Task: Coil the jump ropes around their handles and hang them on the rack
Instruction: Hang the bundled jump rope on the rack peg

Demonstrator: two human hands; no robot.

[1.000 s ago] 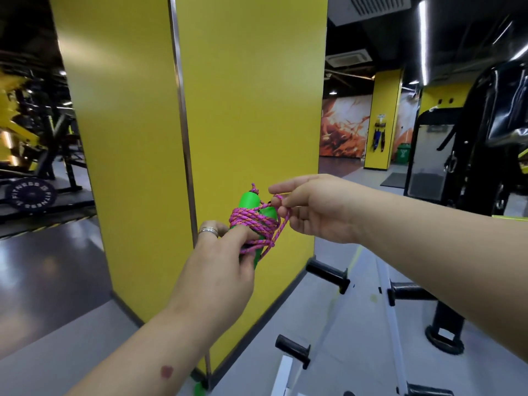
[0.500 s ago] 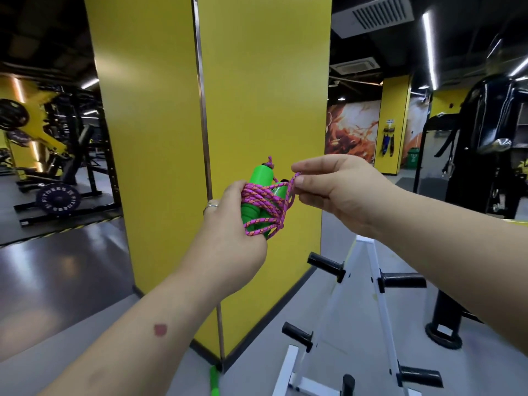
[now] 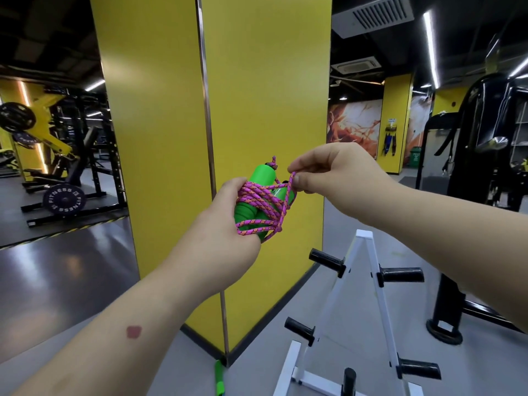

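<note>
Two green handles (image 3: 258, 192) gripped in left hand (image 3: 228, 224), above white rack (image 3: 371, 281), keeping coils tight. Right hand (image 3: 323, 170) pinches pink rope (image 3: 263, 201) loop, likely for tucking.

- Left hand (image 3: 228, 224): forearm reaching up from lower left, fingers curled in a grip.
- Right hand (image 3: 328, 170): arm entering from the right, thumb and forefinger pinched together.

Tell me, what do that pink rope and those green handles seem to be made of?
Pink rope: looks like braided cord, matte, judging by its woven orange-flecked pattern. Green handles: probably plastic, smooth with a slight sheen; the ridged lower part could be foam or rubber.
</note>
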